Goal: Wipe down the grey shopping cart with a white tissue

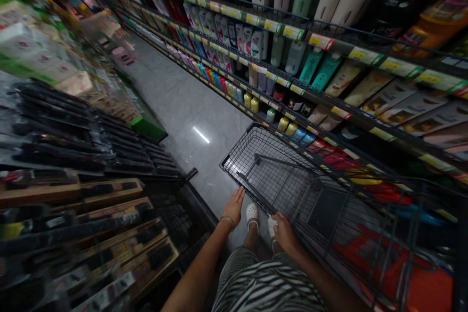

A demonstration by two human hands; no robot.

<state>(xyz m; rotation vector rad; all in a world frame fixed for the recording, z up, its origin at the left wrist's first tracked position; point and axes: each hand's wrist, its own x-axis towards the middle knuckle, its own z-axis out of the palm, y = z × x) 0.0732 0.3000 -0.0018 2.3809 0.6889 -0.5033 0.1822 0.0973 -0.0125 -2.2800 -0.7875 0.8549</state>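
Observation:
A black wire shopping cart (281, 175) stands in front of me, its basket holding nothing that I can make out. My right hand (285, 229) is closed at the cart's near side rim, fingers curled over the wire edge. To its left, my left hand (234, 206) is held out with straight fingers, just short of the same rim and holding nothing. A thin bracelet (229, 221) circles the left wrist. Below the hands are white clogs (252, 212) on my feet, the right one partly covered by my right hand.
Shelves of shampoo bottles (250, 41) and tubes run along the right, close to the cart. On the left, racks hold boxed goods (120, 248) and dark packaged items (73, 126). A grey tiled floor (183, 102) leads away between them, with a pink stool (123, 56) farther off.

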